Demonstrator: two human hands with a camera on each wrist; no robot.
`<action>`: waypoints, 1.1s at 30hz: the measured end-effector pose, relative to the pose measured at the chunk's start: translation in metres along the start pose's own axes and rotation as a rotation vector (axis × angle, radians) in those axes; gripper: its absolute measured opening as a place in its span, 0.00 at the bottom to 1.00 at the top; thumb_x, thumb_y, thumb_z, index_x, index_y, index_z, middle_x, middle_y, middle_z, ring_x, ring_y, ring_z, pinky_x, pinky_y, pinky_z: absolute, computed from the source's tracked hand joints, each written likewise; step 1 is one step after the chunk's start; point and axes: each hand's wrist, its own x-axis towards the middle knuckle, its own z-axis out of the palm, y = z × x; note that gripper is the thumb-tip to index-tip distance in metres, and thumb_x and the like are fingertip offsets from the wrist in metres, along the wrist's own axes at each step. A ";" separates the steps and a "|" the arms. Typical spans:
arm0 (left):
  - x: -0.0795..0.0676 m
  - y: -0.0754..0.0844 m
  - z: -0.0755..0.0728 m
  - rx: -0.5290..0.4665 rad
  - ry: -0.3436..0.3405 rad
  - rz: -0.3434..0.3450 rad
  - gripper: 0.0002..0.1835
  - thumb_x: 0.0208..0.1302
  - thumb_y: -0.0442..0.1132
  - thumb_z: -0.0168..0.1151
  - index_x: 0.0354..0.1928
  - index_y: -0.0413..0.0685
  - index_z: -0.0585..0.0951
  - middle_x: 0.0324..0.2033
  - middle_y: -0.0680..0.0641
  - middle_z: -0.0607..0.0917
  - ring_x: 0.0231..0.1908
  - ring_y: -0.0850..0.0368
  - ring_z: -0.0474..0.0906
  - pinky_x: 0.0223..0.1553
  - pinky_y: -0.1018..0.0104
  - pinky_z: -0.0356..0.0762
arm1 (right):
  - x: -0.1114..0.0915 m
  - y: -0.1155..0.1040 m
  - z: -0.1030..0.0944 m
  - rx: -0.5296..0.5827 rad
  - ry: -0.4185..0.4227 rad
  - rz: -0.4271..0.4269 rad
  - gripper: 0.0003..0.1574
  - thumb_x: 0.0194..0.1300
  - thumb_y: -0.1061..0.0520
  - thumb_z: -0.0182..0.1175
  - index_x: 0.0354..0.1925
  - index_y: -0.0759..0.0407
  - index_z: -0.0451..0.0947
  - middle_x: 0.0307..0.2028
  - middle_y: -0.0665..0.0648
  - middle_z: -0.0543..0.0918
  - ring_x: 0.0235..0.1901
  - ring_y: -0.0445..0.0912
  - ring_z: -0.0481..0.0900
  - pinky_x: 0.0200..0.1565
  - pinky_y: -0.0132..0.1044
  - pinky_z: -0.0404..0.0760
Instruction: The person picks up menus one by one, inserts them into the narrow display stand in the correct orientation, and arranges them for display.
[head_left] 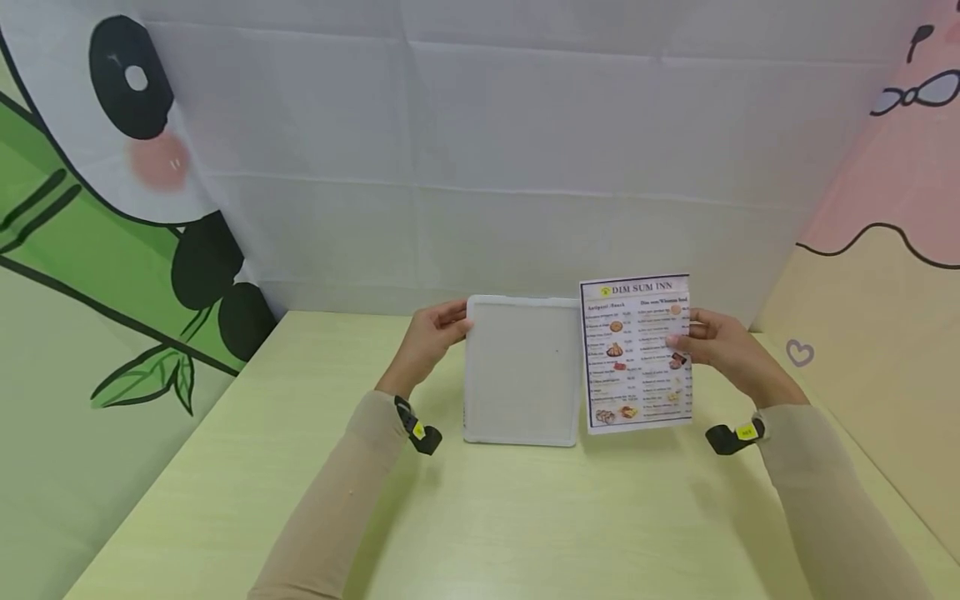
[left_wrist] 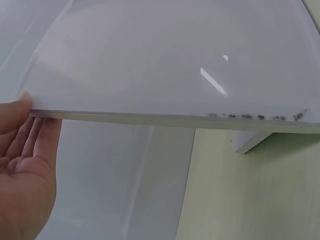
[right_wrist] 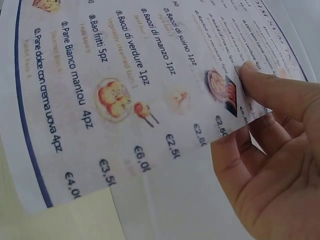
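Observation:
My left hand (head_left: 431,337) pinches the upper left edge of a white rectangular frame (head_left: 522,371), thumb in front and fingers behind. The frame stands upright; dark specks (left_wrist: 250,116) mark its edge in the left wrist view, and part of a white support (left_wrist: 245,141) shows behind it. To its right, my right hand (head_left: 723,342) pinches a printed paper menu (head_left: 637,392) headed "DIM SUM INN" by its right edge. The menu (right_wrist: 90,135) faces me with rows of dishes, prices and small food pictures. Its left edge overlaps the frame's right edge in the head view.
Both hands are over a pale yellow-green table (head_left: 525,517). A creased white cloth (head_left: 525,167) hangs behind it. Cartoon-printed panels flank it, with a panda (head_left: 127,79) at left and a pink shape (head_left: 900,183) at right.

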 end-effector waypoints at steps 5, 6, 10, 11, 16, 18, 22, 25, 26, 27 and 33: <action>0.000 -0.001 0.000 -0.007 0.007 -0.010 0.25 0.67 0.33 0.58 0.65 0.40 0.71 0.59 0.40 0.78 0.58 0.48 0.76 0.58 0.63 0.78 | 0.003 -0.008 0.004 0.014 0.004 0.004 0.40 0.65 0.43 0.61 0.68 0.56 0.62 0.45 0.47 0.85 0.42 0.43 0.82 0.56 0.46 0.72; 0.000 -0.001 0.000 -0.007 0.009 -0.010 0.25 0.67 0.33 0.58 0.65 0.40 0.71 0.59 0.40 0.78 0.58 0.48 0.76 0.58 0.62 0.78 | 0.003 -0.009 0.005 0.020 0.005 0.003 0.40 0.65 0.43 0.61 0.68 0.57 0.62 0.45 0.47 0.85 0.42 0.43 0.82 0.57 0.47 0.71; -0.001 -0.001 0.001 -0.006 0.006 -0.003 0.25 0.67 0.33 0.58 0.65 0.40 0.71 0.60 0.39 0.77 0.58 0.47 0.76 0.58 0.62 0.78 | 0.007 -0.012 0.008 0.025 0.010 0.008 0.39 0.65 0.43 0.61 0.67 0.56 0.63 0.45 0.48 0.85 0.43 0.44 0.82 0.59 0.50 0.70; -0.001 -0.001 0.001 -0.005 0.005 -0.002 0.25 0.67 0.33 0.58 0.66 0.40 0.71 0.60 0.39 0.77 0.58 0.47 0.76 0.58 0.61 0.78 | 0.008 -0.013 0.008 0.025 0.010 0.008 0.39 0.65 0.43 0.61 0.67 0.56 0.63 0.45 0.49 0.85 0.43 0.44 0.82 0.59 0.50 0.70; -0.001 -0.001 0.001 -0.004 0.008 0.000 0.24 0.68 0.33 0.58 0.65 0.40 0.71 0.59 0.39 0.78 0.58 0.47 0.76 0.58 0.62 0.78 | 0.012 -0.018 0.011 0.055 0.015 0.016 0.38 0.65 0.44 0.62 0.66 0.56 0.64 0.46 0.47 0.84 0.43 0.43 0.83 0.53 0.42 0.78; -0.001 -0.001 0.000 -0.007 0.010 0.003 0.24 0.68 0.33 0.58 0.65 0.40 0.71 0.59 0.39 0.78 0.58 0.47 0.76 0.58 0.62 0.78 | 0.014 -0.021 0.012 0.086 0.022 0.019 0.36 0.65 0.45 0.61 0.66 0.57 0.64 0.44 0.44 0.84 0.42 0.42 0.83 0.49 0.38 0.81; -0.002 -0.001 0.000 -0.012 0.011 0.008 0.24 0.68 0.34 0.58 0.65 0.40 0.71 0.59 0.39 0.77 0.58 0.47 0.76 0.58 0.62 0.78 | 0.016 -0.027 0.015 0.186 0.026 0.030 0.34 0.65 0.49 0.62 0.64 0.58 0.66 0.41 0.39 0.84 0.40 0.41 0.83 0.45 0.36 0.83; -0.002 -0.001 0.000 -0.012 0.009 0.009 0.25 0.68 0.34 0.58 0.65 0.40 0.71 0.60 0.39 0.77 0.58 0.47 0.76 0.58 0.62 0.78 | 0.018 -0.029 0.017 0.250 0.029 0.037 0.32 0.64 0.51 0.64 0.63 0.57 0.67 0.40 0.38 0.85 0.39 0.41 0.83 0.45 0.37 0.83; -0.002 0.000 0.000 -0.013 0.009 0.009 0.25 0.67 0.34 0.59 0.65 0.40 0.71 0.60 0.39 0.77 0.58 0.47 0.76 0.58 0.62 0.78 | 0.019 -0.030 0.017 0.262 0.031 0.034 0.32 0.64 0.51 0.64 0.63 0.56 0.68 0.40 0.38 0.85 0.39 0.41 0.83 0.44 0.37 0.83; -0.002 0.000 0.000 -0.014 0.009 0.009 0.25 0.67 0.34 0.59 0.65 0.40 0.71 0.60 0.39 0.77 0.58 0.47 0.76 0.58 0.62 0.78 | 0.020 -0.030 0.018 0.273 0.031 0.031 0.32 0.64 0.51 0.64 0.63 0.56 0.68 0.40 0.38 0.85 0.39 0.41 0.84 0.44 0.37 0.83; -0.003 0.001 0.001 -0.019 0.010 0.006 0.25 0.67 0.34 0.59 0.65 0.40 0.71 0.60 0.39 0.77 0.59 0.47 0.76 0.58 0.61 0.78 | 0.024 -0.034 0.024 0.299 0.075 0.011 0.30 0.64 0.51 0.63 0.63 0.52 0.69 0.41 0.38 0.85 0.39 0.42 0.84 0.43 0.39 0.84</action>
